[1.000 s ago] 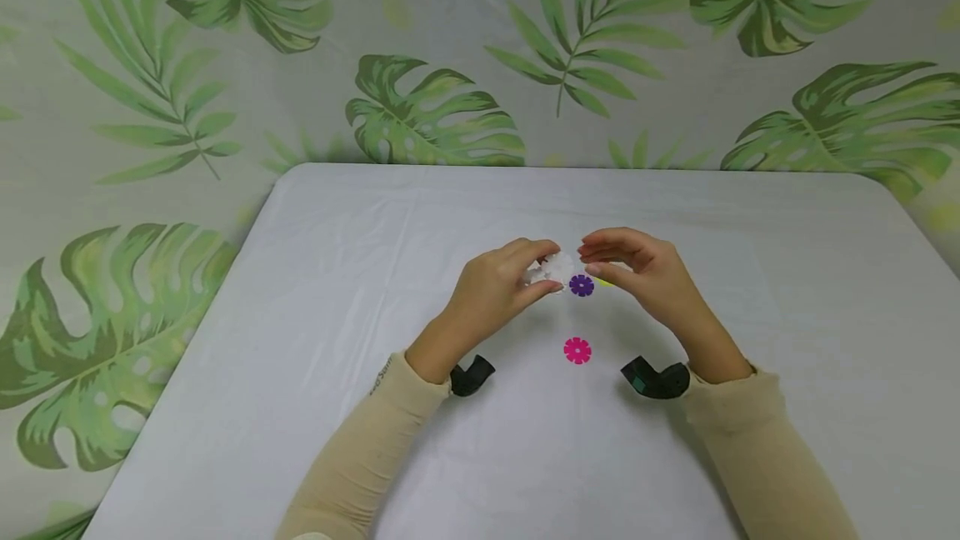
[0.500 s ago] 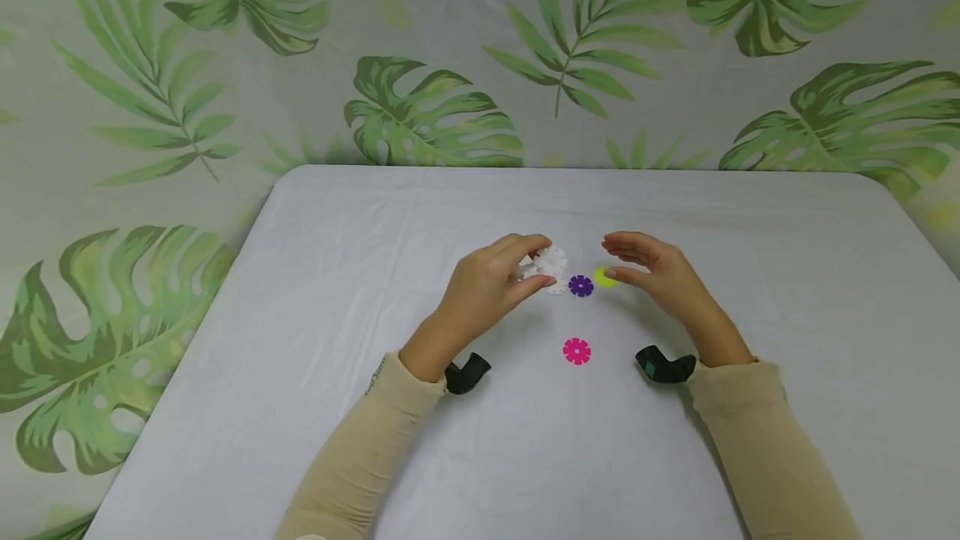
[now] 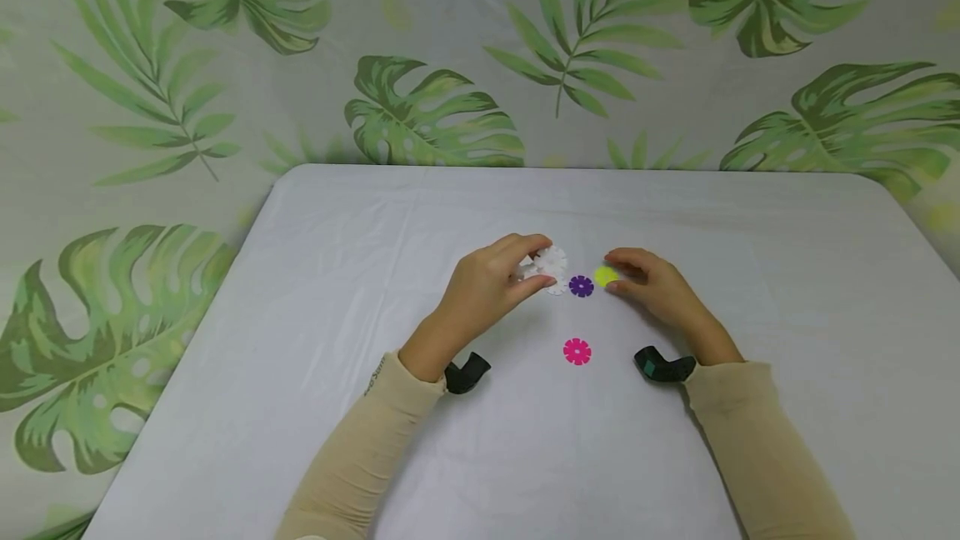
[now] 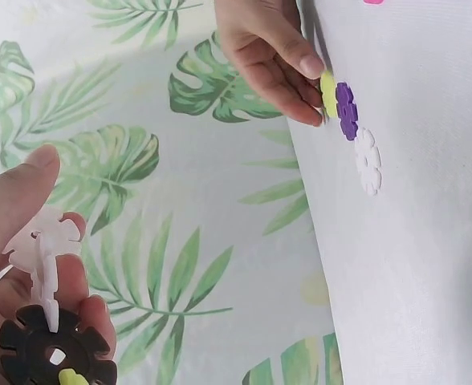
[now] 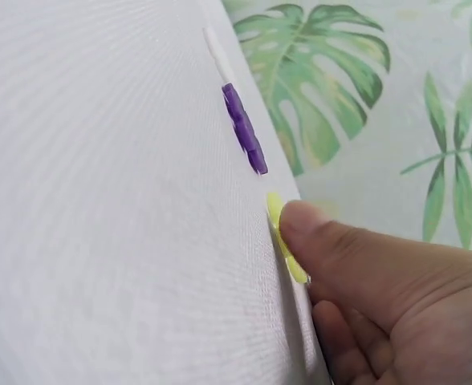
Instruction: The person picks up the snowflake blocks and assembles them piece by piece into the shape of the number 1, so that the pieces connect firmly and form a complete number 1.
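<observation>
My left hand (image 3: 487, 277) holds a joined piece of white snowflake discs (image 4: 47, 249) and a black snowflake disc (image 4: 39, 353), with a bit of yellow slotted into the black one. Thumb and fingers of my right hand (image 3: 663, 290) close around the edges of a yellow snowflake disc (image 3: 605, 276) at the table. A purple snowflake disc (image 3: 581, 286) lies just left of it, followed by a loose white disc (image 4: 368, 160) partly behind the left hand in the head view. Nearer my body lies a pink snowflake disc (image 3: 577, 351).
A white cloth covers the table (image 3: 570, 448). Behind its far edge hangs a leaf-patterned cloth (image 3: 435, 23). Black wrist-worn devices (image 3: 468, 373) stick out inward from both sleeves, low over the table.
My right hand has moved away from the left hand and down to the yellow disc, where its thumb and fingers have drawn in. The left hand has shifted slightly left, keeping its piece.
</observation>
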`<action>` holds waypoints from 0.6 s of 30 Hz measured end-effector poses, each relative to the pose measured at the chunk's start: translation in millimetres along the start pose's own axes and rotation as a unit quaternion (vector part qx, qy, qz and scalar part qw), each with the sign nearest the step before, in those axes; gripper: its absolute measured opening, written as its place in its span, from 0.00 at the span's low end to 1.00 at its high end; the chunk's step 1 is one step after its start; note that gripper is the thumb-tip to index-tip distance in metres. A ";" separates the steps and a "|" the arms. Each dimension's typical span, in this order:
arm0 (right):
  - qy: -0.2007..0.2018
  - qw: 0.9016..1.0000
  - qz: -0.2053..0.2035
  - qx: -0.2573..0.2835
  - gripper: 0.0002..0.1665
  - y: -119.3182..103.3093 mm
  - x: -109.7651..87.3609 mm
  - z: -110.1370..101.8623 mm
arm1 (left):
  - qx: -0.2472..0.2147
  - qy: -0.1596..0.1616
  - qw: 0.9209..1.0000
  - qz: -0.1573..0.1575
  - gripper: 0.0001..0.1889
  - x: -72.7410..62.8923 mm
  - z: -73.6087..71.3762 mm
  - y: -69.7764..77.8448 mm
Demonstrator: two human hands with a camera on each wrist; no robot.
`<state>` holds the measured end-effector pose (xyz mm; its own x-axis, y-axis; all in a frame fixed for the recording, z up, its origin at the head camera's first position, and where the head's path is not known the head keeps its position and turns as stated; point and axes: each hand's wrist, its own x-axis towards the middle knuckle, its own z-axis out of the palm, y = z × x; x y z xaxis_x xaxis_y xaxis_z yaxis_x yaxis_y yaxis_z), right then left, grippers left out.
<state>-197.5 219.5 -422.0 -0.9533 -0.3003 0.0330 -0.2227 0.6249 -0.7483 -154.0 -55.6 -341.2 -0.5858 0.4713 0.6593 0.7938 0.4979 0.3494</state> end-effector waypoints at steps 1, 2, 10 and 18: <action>0.002 1.000 -0.008 -0.009 0.25 0.7 0.4 0.7 | 0.000 -0.001 1.000 -0.001 0.21 0.0 0.0 0.2; 0.005 1.000 -0.016 -0.020 0.24 1.0 0.6 1.3 | 0.000 -0.002 1.000 -0.001 0.21 0.0 -0.1 0.4; 0.020 0.999 -0.016 -0.031 0.18 -1.7 0.1 2.8 | 0.000 -0.006 1.000 -0.002 0.21 0.1 0.8 0.6; 0.035 0.999 -0.009 -0.008 0.13 -14.4 -2.0 -2.2 | -0.003 -0.005 1.000 0.000 0.20 0.3 1.4 -0.1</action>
<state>-192.8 212.7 -409.8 -0.9610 -0.2604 0.0932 -0.2426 0.6318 -0.7362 -154.5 -54.4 -342.0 -0.5876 0.4778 0.6530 0.7946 0.4933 0.3540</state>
